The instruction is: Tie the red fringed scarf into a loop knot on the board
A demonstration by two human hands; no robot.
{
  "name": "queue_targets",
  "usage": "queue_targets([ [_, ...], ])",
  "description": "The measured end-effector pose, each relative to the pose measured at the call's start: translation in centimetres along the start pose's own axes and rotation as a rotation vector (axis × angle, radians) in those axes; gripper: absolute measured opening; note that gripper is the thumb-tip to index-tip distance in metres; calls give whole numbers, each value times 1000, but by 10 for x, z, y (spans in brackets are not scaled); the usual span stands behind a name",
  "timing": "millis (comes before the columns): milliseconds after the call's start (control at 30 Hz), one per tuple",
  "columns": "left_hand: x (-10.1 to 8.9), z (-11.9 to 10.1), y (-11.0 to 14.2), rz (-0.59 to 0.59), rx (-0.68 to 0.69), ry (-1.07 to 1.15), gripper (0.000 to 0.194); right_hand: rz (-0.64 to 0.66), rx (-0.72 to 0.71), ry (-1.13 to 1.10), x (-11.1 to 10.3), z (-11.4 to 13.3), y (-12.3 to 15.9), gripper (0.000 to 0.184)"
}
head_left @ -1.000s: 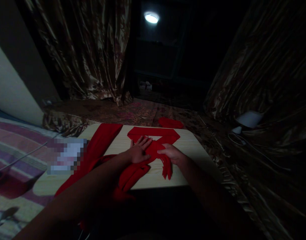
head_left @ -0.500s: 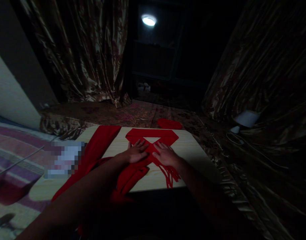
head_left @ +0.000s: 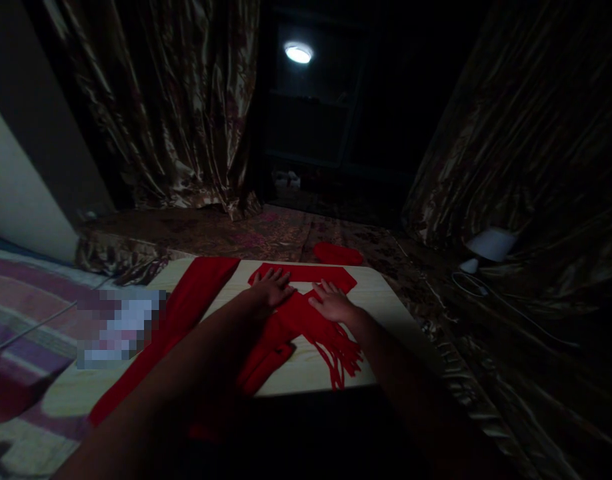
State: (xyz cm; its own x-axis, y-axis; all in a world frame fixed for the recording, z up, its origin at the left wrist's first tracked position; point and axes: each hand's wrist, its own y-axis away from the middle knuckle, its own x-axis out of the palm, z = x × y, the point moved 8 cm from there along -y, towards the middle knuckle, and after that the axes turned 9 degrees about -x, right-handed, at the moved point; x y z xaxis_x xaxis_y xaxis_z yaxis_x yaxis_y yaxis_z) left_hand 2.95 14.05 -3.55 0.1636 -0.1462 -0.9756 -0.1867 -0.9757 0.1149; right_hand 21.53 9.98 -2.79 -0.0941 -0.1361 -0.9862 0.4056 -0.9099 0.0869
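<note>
A red scarf (head_left: 306, 313) with a fringed end lies folded on a pale wooden table (head_left: 386, 333), its upper part bent into a loop and its ends crossing below. My left hand (head_left: 272, 288) lies flat over the left side of the loop, fingers spread. On the right side of the loop rests my right hand (head_left: 332, 301), also flat with fingers apart. Neither hand grips anything. Left of these, a long red strip of cloth (head_left: 186, 313) runs slantwise across the table; my left forearm hides where its lower part goes.
Behind the table lies a red folded cloth item (head_left: 338, 253) on a patterned cover. A small white lamp (head_left: 492, 244) with a cord stands at the right. At the left are a blurred-out item (head_left: 121, 327) and a striped bed cover (head_left: 31, 313). Patterned curtains (head_left: 201, 100) hang at the back.
Both hands have slid away from me and slightly apart, from the crossing of the scarf up to the sides of its loop. The view has tilted up a little.
</note>
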Motion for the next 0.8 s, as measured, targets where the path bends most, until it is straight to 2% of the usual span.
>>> queue_targets([
  [100,8,6,-5,22,-32,-18,82,28,-42,-2,11,-4,6,73],
  [300,11,4,-8,29,-30,-24,84,-4,-94,7,5,-11,14,72],
  [400,11,3,-8,25,-42,-23,84,-99,61,33,-3,-29,10,78],
  [467,11,3,-7,9,-44,-23,83,-69,161,23,2,-42,7,83],
  [600,12,2,-4,-3,-28,-34,84,47,191,6,13,-54,-1,88],
  [800,12,3,-5,-21,-19,-28,87,14,309,-7,4,-64,-5,87],
])
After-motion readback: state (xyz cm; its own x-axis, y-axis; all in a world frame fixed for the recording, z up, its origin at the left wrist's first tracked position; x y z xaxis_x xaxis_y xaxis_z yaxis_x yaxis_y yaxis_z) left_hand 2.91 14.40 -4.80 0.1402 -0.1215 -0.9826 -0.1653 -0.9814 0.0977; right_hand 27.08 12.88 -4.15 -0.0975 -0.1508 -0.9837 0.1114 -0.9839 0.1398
